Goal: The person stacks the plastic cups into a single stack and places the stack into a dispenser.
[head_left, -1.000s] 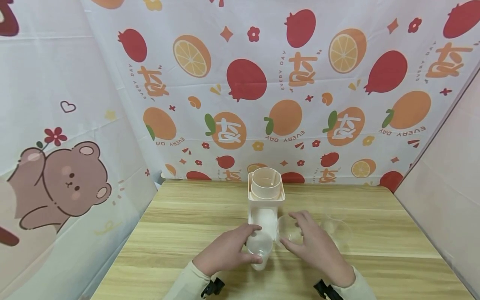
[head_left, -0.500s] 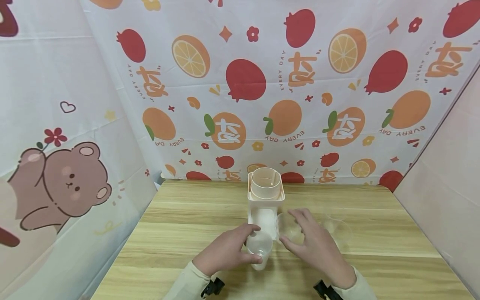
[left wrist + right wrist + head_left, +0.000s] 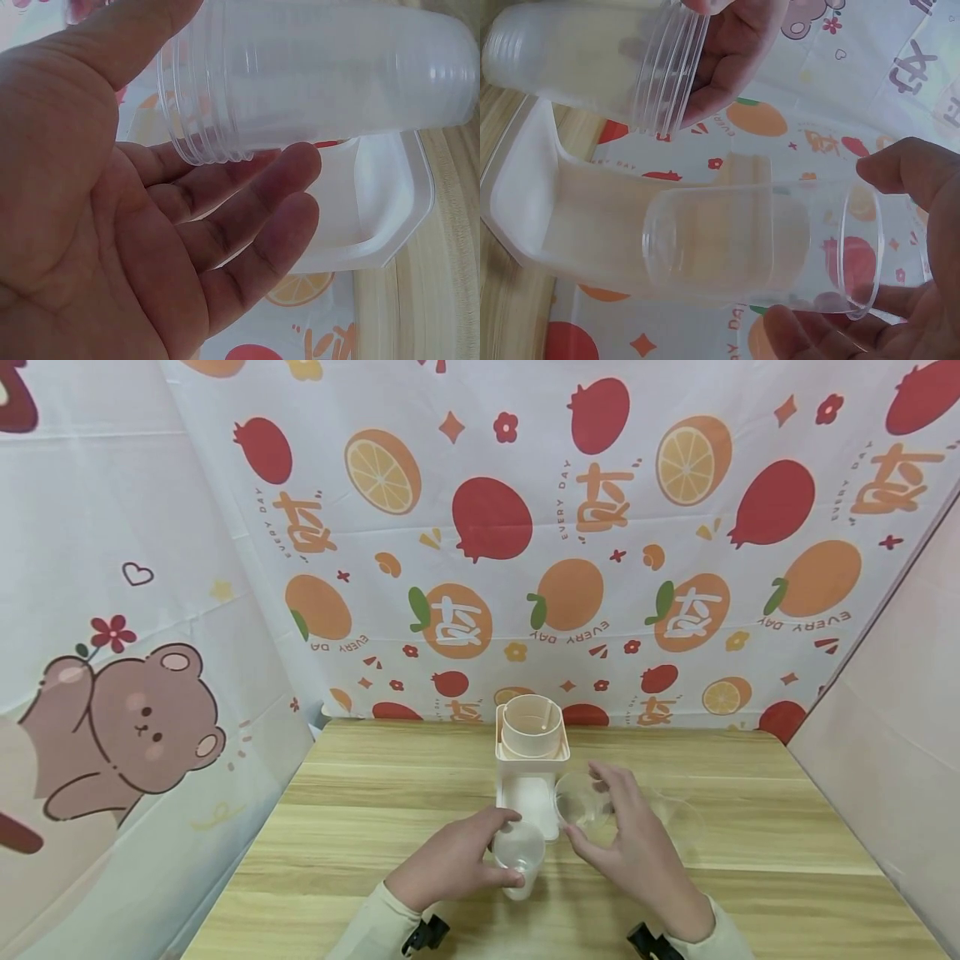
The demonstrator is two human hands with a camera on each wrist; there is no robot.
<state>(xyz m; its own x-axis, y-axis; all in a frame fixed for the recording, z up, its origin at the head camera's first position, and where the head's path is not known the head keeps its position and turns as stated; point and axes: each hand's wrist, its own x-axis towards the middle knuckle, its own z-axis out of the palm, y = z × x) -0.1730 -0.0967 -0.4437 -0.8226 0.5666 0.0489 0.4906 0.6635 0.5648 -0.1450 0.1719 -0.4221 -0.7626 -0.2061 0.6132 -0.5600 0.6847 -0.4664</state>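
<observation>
My left hand (image 3: 457, 860) holds a stack of nested clear plastic cups (image 3: 517, 856) between thumb and fingers, around the rims. In the left wrist view the layered rims of the cup stack (image 3: 315, 75) lie between the thumb and the fingers. To its right, my right hand (image 3: 637, 843) pinches a single clear plastic cup (image 3: 581, 802) near its rim; the right wrist view shows that cup (image 3: 727, 240) apart from the stack. Right behind both stands a white cup-dispenser-like stand (image 3: 534, 768), with a round, open-topped cylinder in its upper part.
A faint transparent round thing (image 3: 678, 827) stands on the wooden table (image 3: 360, 843), to the right of my right hand and partly behind it. A fruit-printed cloth (image 3: 495, 518) hangs at the table's back edge, and a bear-printed cloth (image 3: 150, 727) is on the left.
My right hand has moved a little away from me and to the right with the single cup. The left hand and the stack stay in place.
</observation>
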